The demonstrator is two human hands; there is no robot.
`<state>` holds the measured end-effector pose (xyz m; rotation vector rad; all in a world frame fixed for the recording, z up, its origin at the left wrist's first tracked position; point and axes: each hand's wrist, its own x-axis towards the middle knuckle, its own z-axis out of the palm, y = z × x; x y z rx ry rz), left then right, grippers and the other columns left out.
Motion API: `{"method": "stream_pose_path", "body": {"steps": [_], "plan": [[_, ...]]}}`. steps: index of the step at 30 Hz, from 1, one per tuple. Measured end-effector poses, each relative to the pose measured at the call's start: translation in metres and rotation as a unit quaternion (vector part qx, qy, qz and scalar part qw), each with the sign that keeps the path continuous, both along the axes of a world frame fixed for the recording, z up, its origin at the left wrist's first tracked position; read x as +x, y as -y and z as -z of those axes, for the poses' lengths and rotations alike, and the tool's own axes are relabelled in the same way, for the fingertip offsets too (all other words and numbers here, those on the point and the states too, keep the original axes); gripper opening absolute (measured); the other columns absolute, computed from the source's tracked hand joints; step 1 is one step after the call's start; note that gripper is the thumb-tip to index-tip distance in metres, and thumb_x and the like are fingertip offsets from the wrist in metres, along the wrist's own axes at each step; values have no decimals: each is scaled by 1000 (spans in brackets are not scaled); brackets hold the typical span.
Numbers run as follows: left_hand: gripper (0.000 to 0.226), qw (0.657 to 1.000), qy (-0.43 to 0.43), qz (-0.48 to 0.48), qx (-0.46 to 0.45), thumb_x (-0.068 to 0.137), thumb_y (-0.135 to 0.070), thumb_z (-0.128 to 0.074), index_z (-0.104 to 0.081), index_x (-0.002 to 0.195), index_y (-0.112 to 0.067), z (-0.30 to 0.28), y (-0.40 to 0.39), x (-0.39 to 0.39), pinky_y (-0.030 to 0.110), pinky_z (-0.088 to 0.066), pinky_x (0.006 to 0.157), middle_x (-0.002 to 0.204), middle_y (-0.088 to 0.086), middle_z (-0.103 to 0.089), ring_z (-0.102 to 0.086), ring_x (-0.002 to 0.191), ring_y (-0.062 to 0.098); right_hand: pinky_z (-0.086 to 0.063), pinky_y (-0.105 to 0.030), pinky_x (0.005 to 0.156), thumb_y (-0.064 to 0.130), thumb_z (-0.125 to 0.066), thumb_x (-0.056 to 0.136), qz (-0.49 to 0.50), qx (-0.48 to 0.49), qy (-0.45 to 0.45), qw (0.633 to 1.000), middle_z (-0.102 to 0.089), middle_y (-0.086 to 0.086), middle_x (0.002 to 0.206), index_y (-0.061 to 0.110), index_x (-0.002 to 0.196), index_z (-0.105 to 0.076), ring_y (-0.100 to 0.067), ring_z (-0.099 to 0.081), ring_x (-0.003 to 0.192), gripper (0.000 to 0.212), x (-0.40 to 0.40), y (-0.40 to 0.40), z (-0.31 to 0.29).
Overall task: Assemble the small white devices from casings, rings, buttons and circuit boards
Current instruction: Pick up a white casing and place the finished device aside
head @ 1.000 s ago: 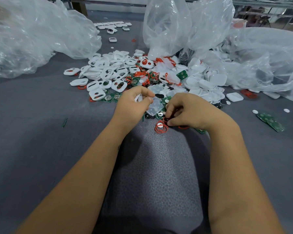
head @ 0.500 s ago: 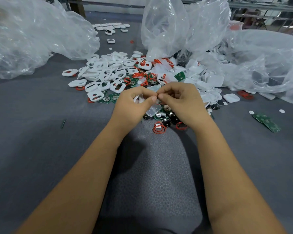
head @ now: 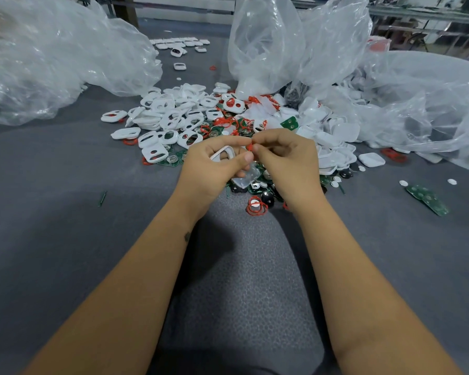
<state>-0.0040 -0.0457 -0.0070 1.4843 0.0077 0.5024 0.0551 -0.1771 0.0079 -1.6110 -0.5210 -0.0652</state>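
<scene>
The left hand is gripping a white casing above the worktop — steadying it, likely, while the right hand is pinching a red ring against its edge.

Casing and red ring, held above the parts heap

We see a white casing with an open window tilted in our left hand, a thin red ring pinched at its edge by our right hand, over mixed white casings, red rings and green circuit boards.
</scene>
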Motion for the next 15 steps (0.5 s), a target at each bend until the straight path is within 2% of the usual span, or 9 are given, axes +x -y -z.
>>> {"method": "stream_pose_path", "body": {"steps": [3, 8, 15], "plan": [[20, 1000, 5, -12, -27, 86, 2, -68, -72, 93, -16, -1, -2, 1, 19, -54, 64, 73, -1, -72, -67, 65, 11, -53, -20, 82, -13, -61, 81, -41, 2, -11, 999, -71, -10, 99, 2, 103, -69, -11, -67, 92, 27, -2, 0, -1], [16, 999, -7, -3, -47, 87, 3, -66, -68, 97, -9, 0, -7, 1, 19, -54, 67, 74, 1, -72, -68, 68, 12, -52, -22, 86, -19, -68, 77, -83, 51, -20, 995, -63, -25, 109, -4, 108, -64, -17, -64, 98, 35, -6, 0, -2], [17, 998, -14, 30, -44, 85, 3, -67, -67, 93, -12, -3, -10, -2, 20, -55, 68, 71, -1, -70, -66, 65, 12, -50, -20, 86, -18, -71, 73, -113, 68, -25, 991, -62, -8, 105, 4, 107, -66, -13, -65, 96, 40, -4, 3, -2]]}}
